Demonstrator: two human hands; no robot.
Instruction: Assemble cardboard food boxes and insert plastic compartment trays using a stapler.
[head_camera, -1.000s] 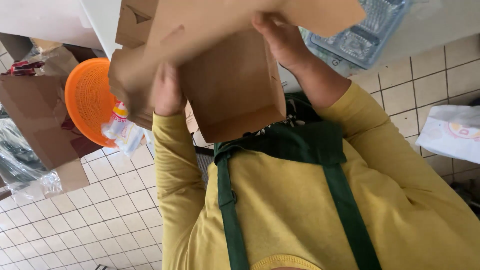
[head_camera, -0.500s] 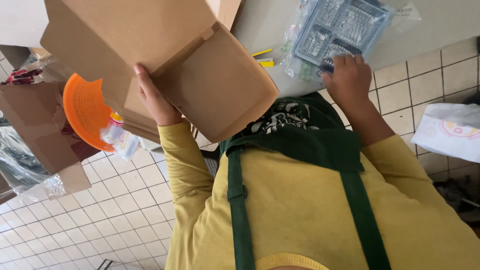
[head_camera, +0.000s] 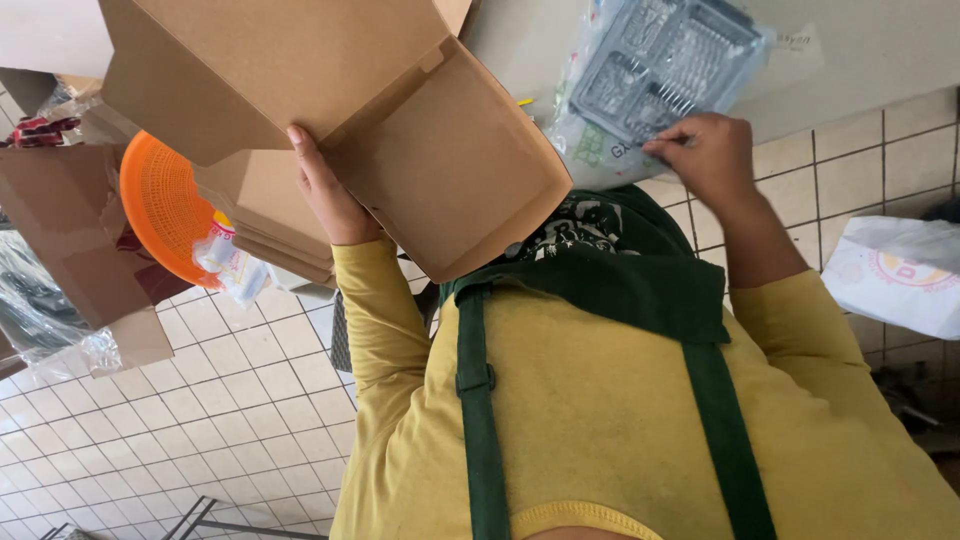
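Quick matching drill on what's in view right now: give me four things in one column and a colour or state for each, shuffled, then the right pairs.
Things:
1. cardboard box
2. basket
3. tray pack
4. apron

States:
A. dark green, worn over a yellow shirt
B. orange, round, behind the box
C. brown, lid open, held by the left hand
D. clear bag of grey trays, touched by the right hand

Pairs: 1-C, 2-B, 3-D, 4-A

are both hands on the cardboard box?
No: the left hand holds the open cardboard box, while the right hand grips the bagged plastic tray.
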